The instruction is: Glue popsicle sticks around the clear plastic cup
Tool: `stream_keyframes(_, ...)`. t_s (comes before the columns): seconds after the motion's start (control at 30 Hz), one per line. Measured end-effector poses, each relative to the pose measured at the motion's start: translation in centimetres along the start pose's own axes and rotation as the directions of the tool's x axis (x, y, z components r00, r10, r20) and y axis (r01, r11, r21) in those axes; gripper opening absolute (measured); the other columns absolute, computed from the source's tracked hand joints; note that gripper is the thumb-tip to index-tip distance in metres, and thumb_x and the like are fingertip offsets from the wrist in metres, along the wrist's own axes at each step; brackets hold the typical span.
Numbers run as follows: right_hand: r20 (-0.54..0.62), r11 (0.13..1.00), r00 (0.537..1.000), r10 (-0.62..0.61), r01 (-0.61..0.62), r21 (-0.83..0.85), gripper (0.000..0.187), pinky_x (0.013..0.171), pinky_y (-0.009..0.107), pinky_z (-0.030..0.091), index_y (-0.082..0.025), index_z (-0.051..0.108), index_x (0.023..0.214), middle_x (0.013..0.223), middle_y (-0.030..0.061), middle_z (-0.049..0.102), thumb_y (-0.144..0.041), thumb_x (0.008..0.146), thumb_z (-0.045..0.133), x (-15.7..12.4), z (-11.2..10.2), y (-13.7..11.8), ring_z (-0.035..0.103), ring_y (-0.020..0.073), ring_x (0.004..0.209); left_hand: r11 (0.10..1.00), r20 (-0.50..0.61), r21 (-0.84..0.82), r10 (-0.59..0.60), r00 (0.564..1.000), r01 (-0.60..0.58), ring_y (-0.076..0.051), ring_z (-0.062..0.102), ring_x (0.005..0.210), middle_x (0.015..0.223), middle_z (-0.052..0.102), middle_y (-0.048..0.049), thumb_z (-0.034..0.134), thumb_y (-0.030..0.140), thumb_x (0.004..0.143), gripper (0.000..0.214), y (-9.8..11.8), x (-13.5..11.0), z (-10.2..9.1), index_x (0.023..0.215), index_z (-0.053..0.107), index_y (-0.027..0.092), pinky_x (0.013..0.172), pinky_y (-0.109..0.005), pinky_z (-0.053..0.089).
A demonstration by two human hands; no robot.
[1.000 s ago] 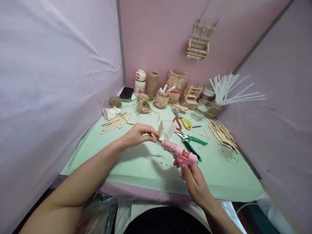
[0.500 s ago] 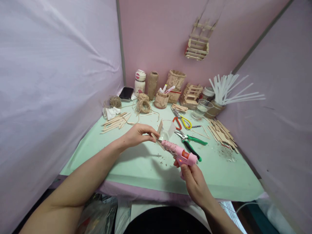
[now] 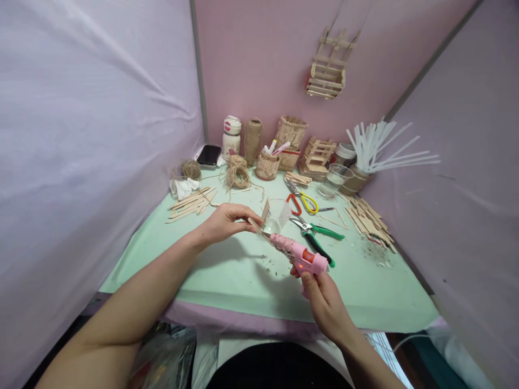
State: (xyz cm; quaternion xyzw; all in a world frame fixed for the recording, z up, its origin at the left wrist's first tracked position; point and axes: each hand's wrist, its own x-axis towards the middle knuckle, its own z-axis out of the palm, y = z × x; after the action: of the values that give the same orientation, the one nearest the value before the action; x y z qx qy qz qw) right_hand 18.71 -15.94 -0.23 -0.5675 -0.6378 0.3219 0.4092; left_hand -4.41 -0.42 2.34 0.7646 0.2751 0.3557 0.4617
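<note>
My left hand [image 3: 224, 220] pinches a wooden craft stick [image 3: 255, 226] above the green mat [image 3: 227, 273]. My right hand [image 3: 320, 300] grips the handle of a pink glue gun [image 3: 297, 253], whose nozzle points left and touches the end of that stick. A small clear plastic cup [image 3: 277, 215] stands just behind the stick, with another stick leaning on its left side.
Green-handled pliers [image 3: 320, 237] and red-and-yellow scissors [image 3: 300, 200] lie right of the cup. Stick piles lie at the left [image 3: 192, 201] and right [image 3: 371, 220]. Twine balls [image 3: 237, 173], jars, stick-built holders, a phone [image 3: 209, 155] and white straws [image 3: 385, 148] line the back. Cloth walls close in on three sides.
Both hands with the stick and glue gun stay nearly still; they sit very slightly higher in the picture, as the camera has tilted a little.
</note>
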Motion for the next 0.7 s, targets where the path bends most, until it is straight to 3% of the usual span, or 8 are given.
stream_keyframes(0.47,-0.064,0.999,0.997,0.033,-0.036,-0.039,0.052,0.059,0.03,0.049,-0.017,0.064,0.114,0.09,0.0096,0.069,-0.057,0.095,0.038,-0.11,-0.67,0.87,0.058,0.0196,0.068,0.999,-0.102,0.028,0.026,0.994,-0.024,-0.015,0.068,0.073,0.08,0.075,-0.006,0.077,0.024,0.072,0.017,0.71,0.07,-0.71,0.086,0.076,0.014,0.068,-0.022,0.054)
stream_keyframes(0.7,-0.046,0.999,0.999,0.015,-0.016,-0.037,0.045,0.06,0.032,0.05,-0.022,0.067,0.107,0.085,0.0085,0.069,-0.055,0.095,0.039,-0.06,-0.73,0.94,0.06,0.0217,0.071,0.999,-0.103,0.036,0.026,0.994,-0.022,-0.014,0.067,0.071,0.079,0.075,-0.0056,0.077,0.023,0.072,0.016,0.95,0.1,-0.62,0.085,0.077,0.014,0.066,-0.021,0.054)
